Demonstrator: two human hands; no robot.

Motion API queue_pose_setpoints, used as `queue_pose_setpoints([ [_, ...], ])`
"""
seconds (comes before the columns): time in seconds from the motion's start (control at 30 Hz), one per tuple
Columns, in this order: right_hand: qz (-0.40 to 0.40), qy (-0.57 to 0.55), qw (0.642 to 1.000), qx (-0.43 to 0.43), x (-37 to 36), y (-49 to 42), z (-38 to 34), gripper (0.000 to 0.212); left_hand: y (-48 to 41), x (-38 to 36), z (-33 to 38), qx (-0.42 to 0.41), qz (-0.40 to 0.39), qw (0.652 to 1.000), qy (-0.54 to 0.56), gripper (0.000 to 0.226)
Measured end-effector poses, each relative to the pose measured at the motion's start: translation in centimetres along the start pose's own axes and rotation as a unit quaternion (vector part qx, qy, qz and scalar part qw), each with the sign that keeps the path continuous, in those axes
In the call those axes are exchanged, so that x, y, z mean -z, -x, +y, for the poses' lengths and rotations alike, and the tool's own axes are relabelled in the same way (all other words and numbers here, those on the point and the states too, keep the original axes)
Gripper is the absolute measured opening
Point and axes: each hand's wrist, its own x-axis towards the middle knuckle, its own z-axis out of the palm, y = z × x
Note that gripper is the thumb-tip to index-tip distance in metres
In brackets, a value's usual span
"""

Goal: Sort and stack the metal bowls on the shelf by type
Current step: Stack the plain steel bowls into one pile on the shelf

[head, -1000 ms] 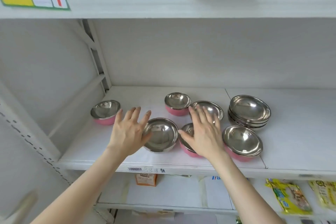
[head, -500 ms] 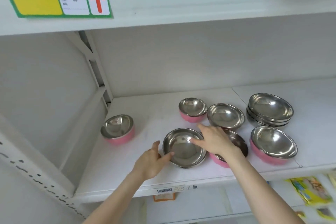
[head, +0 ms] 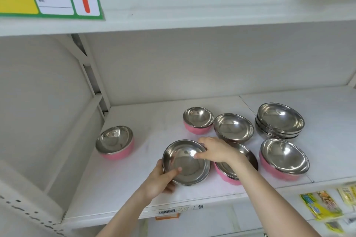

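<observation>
My left hand (head: pixel 157 182) and right hand (head: pixel 215 150) fingers have now closed on the plain steel bowl (head: pixel 185 161), tipped up near the shelf (head: pixel 125 184) front, ready to join the far-right steel stack (head: pixel 279 121).

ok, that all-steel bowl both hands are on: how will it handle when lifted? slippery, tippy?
The steel bowl looks thin-walled and rigid, so probably light and stiff. Its polished, mirror-like surface suggests it could slip; the left hand and right hand pinch opposite rims, which likely helps. The rounded underside looks apt to rock if set down off-centre on the shelf.
</observation>
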Motion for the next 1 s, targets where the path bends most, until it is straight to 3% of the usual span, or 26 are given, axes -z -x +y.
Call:
queue_pose_setpoints([
  [0.17, 0.019, -0.072, 0.997, 0.011, -0.2, 0.0, -0.2, 0.045, 0.6, 0.9, 0.6, -0.017, 0.012, 1.000, -0.021, 0.044],
  [0.3, 0.050, -0.108, 0.993, 0.025, 0.1, 0.7, -1.2, 0.033, 1.2, 1.9, 1.5, -0.041, 0.022, 0.998, -0.033, 0.040],
  [0.5, 0.094, -0.142, 0.985, 0.039, 0.9, 2.5, -2.2, 0.032, 2.7, 2.8, 3.5, -0.070, 0.014, 0.996, -0.049, 0.038],
  [0.63, 0.113, -0.174, 0.977, 0.039, 1.5, 3.8, -2.2, 0.048, 3.3, 2.5, 4.5, -0.086, 0.013, 0.994, -0.064, 0.042],
  [0.7, 0.121, -0.181, 0.975, 0.044, 2.1, 4.4, -2.0, 0.056, 3.4, 2.1, 5.2, -0.093, 0.014, 0.993, -0.069, 0.041],
  [0.8, 0.127, -0.184, 0.973, 0.048, 3.7, 5.3, -1.1, 0.047, 3.4, 0.8, 6.5, -0.106, 0.018, 0.992, -0.065, 0.041],
  [0.93, 0.145, -0.168, 0.974, 0.054, 5.9, 5.9, 1.1, 0.054, 3.1, -1.8, 8.5, -0.122, 0.027, 0.991, -0.056, 0.039],
  [1.0, 0.152, -0.163, 0.973, 0.061, 7.3, 6.1, 2.6, 0.048, 2.9, -3.3, 9.6, -0.130, 0.033, 0.990, -0.053, 0.038],
])
